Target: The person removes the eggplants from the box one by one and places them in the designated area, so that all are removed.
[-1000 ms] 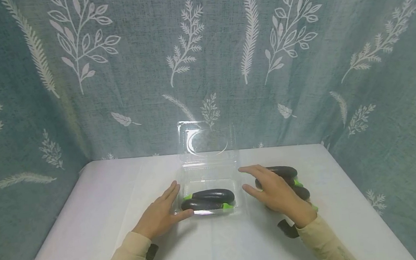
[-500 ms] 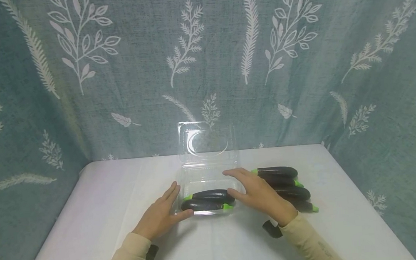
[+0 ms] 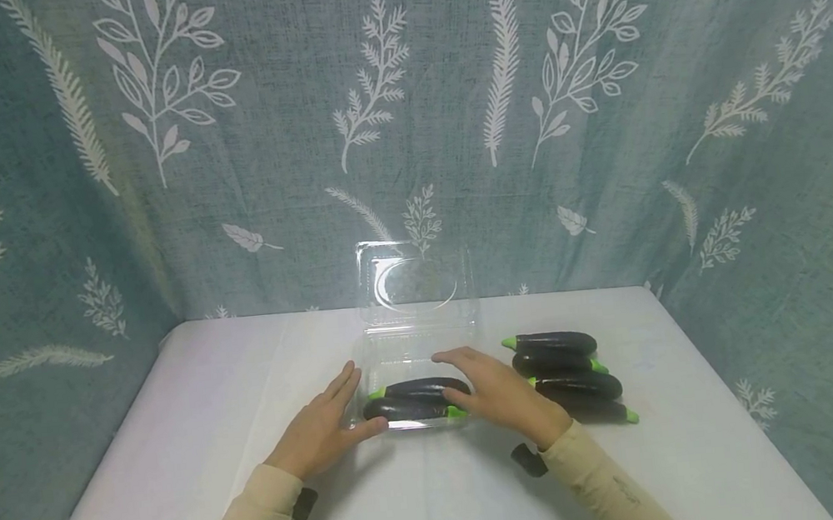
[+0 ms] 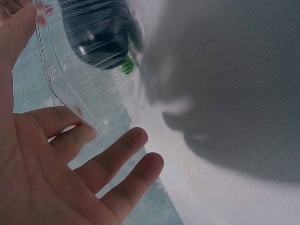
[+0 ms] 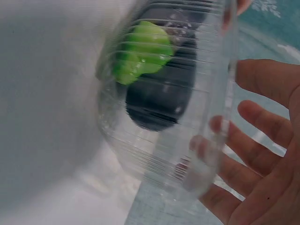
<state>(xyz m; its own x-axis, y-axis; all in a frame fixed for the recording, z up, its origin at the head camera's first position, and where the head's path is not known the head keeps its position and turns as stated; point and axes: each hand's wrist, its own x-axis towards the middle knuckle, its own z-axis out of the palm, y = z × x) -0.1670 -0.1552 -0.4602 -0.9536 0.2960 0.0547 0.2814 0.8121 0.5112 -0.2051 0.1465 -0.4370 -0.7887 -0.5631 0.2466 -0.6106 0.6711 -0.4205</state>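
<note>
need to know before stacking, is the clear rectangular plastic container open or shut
Open: the clear plastic lid stands raised behind the base and doesn't cover the two glossy black eggplants with green stems inside.

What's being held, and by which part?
Nothing looks gripped: the left hand touches the clear box along its left side; the open right hand is by its right.
</note>
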